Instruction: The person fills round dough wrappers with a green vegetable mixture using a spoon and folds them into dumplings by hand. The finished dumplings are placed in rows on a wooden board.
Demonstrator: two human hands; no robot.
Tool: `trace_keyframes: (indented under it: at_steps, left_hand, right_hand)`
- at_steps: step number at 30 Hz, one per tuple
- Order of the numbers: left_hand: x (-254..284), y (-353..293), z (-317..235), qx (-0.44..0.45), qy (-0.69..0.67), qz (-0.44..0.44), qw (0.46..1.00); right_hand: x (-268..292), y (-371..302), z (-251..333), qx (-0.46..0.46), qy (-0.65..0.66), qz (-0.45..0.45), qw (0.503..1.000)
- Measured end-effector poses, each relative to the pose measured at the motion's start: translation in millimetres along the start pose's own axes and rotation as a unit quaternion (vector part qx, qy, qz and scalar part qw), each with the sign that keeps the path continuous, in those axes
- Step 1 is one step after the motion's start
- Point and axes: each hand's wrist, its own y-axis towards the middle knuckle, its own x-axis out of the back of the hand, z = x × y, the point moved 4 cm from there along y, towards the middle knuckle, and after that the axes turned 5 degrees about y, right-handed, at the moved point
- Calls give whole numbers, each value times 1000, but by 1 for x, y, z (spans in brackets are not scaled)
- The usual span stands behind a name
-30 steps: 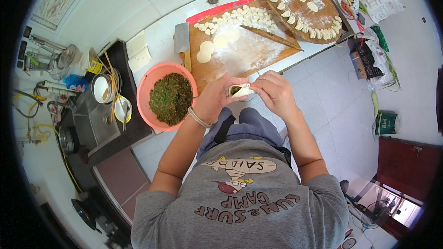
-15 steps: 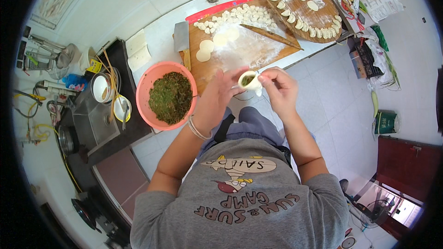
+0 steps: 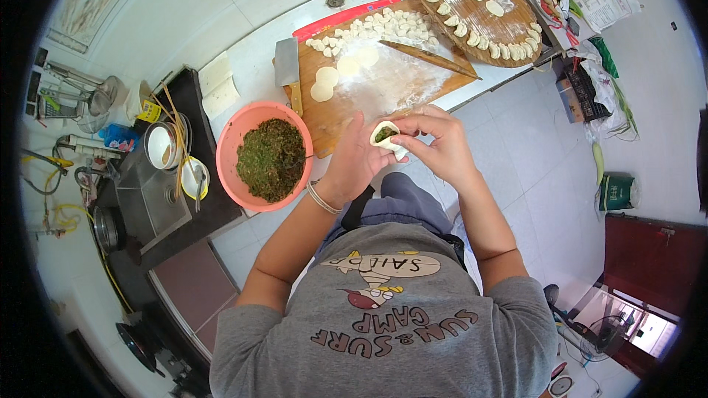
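My left hand and my right hand are together in front of my chest, both pinching one dumpling, a pale wrapper open at the top with green filling showing. A thin bracelet circles my left wrist. Just left of my left hand stands a pink bowl full of chopped green filling. Beyond my hands lies a floured wooden board with round wrappers and small dough pieces.
A round wooden tray at the top right holds several folded dumplings. A cleaver and a rolling pin lie on the board. A dark stand with white bowls is at the left. Bags and boxes crowd the floor at the right.
My hands rose slightly toward the board, then came back a little. The dumpling turned so its open, filled top now faces up between my fingers.
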Motion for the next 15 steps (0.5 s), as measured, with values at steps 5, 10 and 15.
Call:
trace_keyframes:
  at_steps: [5,10,15]
  left_hand:
    - [-1,-2,3,12,-2,-28,1000]
    - [1,-3,5,21,15,-32,999]
    - [-1,-2,4,-4,35,-31,999]
  right_hand:
    - [0,-3,13,147,-64,-22,987]
    - [-2,-5,12,185,-105,-24,977]
    - [-1,-9,13,233,-110,-37,965]
